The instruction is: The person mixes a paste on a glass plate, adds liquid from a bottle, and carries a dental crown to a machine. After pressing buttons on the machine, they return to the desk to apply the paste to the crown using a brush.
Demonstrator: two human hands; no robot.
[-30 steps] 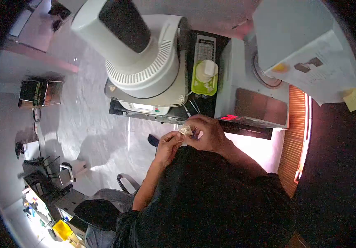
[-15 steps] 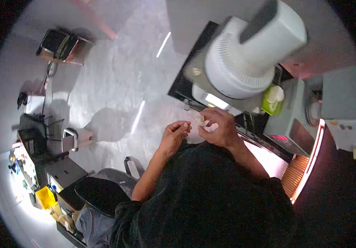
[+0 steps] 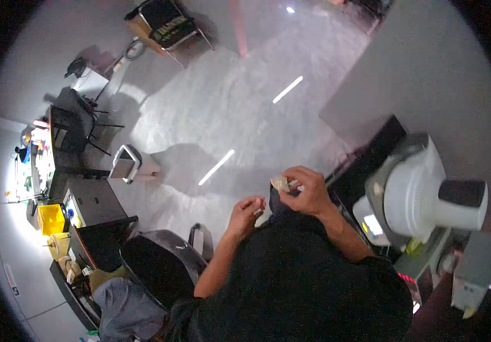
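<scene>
Between the thumb and fingers of my right hand point(image 3: 307, 191) is a small, pale, rough-surfaced piece point(image 3: 280, 183), too small to make out in detail. My left hand point(image 3: 247, 217) is a short way to the left and lower, its fingers curled together; whether something tiny is between them is hidden. The two hands are apart, in front of my dark shirt. To the right of my right hand stands a white round machine point(image 3: 410, 191) with a small lit screen point(image 3: 372, 224).
A black office chair point(image 3: 157, 265) is at the lower left, with a grey garment near it. Beyond it are a bin point(image 3: 134, 165), a desk with a yellow container point(image 3: 51, 219), and another chair point(image 3: 168, 25) at the top. Grey boxy equipment point(image 3: 479, 268) stands at the lower right.
The view has turned, so the white machine now appears lower and further right. My hands have moved slightly apart, the right one still holding the pale piece.
</scene>
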